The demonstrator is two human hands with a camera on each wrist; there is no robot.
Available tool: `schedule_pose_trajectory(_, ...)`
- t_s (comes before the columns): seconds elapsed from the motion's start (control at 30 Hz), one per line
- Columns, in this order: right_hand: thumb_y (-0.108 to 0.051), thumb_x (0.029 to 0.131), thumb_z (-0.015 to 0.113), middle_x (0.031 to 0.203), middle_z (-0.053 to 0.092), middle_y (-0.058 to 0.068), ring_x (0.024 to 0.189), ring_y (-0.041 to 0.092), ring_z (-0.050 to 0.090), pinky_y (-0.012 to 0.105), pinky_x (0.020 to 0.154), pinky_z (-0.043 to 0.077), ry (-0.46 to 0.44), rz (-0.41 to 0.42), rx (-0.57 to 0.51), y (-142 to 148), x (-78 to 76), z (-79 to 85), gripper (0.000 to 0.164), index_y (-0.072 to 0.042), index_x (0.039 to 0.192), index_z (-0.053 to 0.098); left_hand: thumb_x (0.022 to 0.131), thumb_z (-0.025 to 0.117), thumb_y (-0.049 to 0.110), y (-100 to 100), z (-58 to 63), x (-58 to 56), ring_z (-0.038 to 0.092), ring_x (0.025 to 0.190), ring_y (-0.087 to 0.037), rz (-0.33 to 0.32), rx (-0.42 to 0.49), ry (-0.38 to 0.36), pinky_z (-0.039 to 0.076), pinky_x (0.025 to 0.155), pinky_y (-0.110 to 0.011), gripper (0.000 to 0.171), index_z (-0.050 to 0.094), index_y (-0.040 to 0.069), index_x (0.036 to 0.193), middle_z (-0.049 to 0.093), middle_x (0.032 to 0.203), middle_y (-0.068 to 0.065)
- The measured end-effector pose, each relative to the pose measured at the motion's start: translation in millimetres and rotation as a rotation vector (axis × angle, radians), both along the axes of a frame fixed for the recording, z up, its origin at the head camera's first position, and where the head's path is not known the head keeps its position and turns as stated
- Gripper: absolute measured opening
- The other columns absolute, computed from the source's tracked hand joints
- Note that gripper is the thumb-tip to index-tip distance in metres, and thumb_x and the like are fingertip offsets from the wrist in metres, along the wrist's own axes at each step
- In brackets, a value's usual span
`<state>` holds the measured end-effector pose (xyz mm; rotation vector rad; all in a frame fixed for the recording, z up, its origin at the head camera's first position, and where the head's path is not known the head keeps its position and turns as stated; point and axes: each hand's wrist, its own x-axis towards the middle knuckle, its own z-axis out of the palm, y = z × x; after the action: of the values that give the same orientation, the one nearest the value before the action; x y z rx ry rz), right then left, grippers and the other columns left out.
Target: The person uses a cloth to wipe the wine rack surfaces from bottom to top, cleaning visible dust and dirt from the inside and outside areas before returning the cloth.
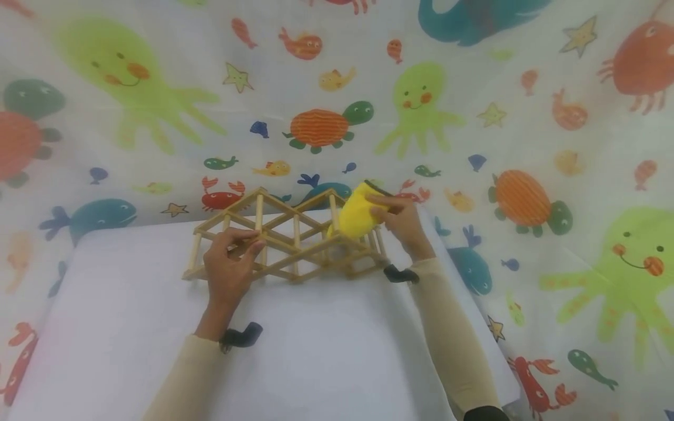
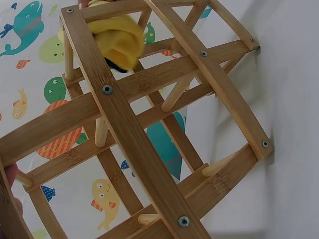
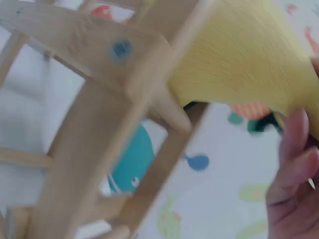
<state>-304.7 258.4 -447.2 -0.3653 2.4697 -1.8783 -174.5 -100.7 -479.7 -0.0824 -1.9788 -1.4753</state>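
A lattice rack (image 1: pixel 259 213) of crossed wooden slats and round dowels stands on the white table. My left hand (image 1: pixel 231 263) pinches a slat at the front, left of its middle. In my right hand (image 1: pixel 402 222) is a yellow cloth (image 1: pixel 358 210) with a dark edge, gripped at its upper right. The cloth's lower part overlaps the right end of the rack. In the left wrist view, screws fix the slat crossings, and the cloth (image 2: pixel 119 40) shows behind the upper slats. Up close in the right wrist view, the cloth (image 3: pixel 244 59) drapes by a slat end.
The white tabletop (image 1: pixel 326 351) extends in front of the rack and to its left. Behind and beside it hangs a sheet (image 1: pixel 347 82) printed with sea animals. Dark straps with small cameras (image 1: pixel 242 335) sit on both wrists.
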Motion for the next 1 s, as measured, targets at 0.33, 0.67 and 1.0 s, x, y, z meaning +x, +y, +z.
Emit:
schedule_pose_trajectory(0.33,0.001,0.087,0.085,0.143,0.070,0.006,0.115,0.016,0.071,0.022,0.091,0.061,0.078,-0.246,-0.310,37,1.7,-2.2,0.052,-0.013,0.135,0.072,0.086,0.087,0.003,3,0.5,2.2,0.065,0.095,0.001,-0.011,0.013,-0.024,0.054,0.081,-0.009,0.025,0.077,0.003,0.109,0.076,0.101,-0.011)
schedule_pose_trajectory(0.67,-0.002,0.095,0.076,0.156,0.060,0.006,0.130,0.031,0.064,0.029,0.101,0.058,0.003,-0.211,0.106,32,8.5,-48.9,0.052,-0.019,0.144,0.067,0.084,0.088,0.001,3,0.0,0.9,0.064,0.095,-0.003,-0.012,0.013,-0.003,0.053,0.080,-0.010,0.026,0.078,0.003,0.108,0.076,0.099,-0.011)
schedule_pose_trajectory(1.0,0.001,0.092,0.074,0.148,0.065,0.008,0.103,0.022,0.062,0.019,0.079,0.055,-0.010,-0.198,0.208,52,22.3,-45.3,0.051,-0.019,0.139,0.070,0.086,0.087,0.002,3,-1.3,0.6,0.062,0.092,-0.005,0.000,0.006,-0.006,0.053,0.080,-0.010,0.024,0.077,0.001,0.107,0.075,0.099,-0.013)
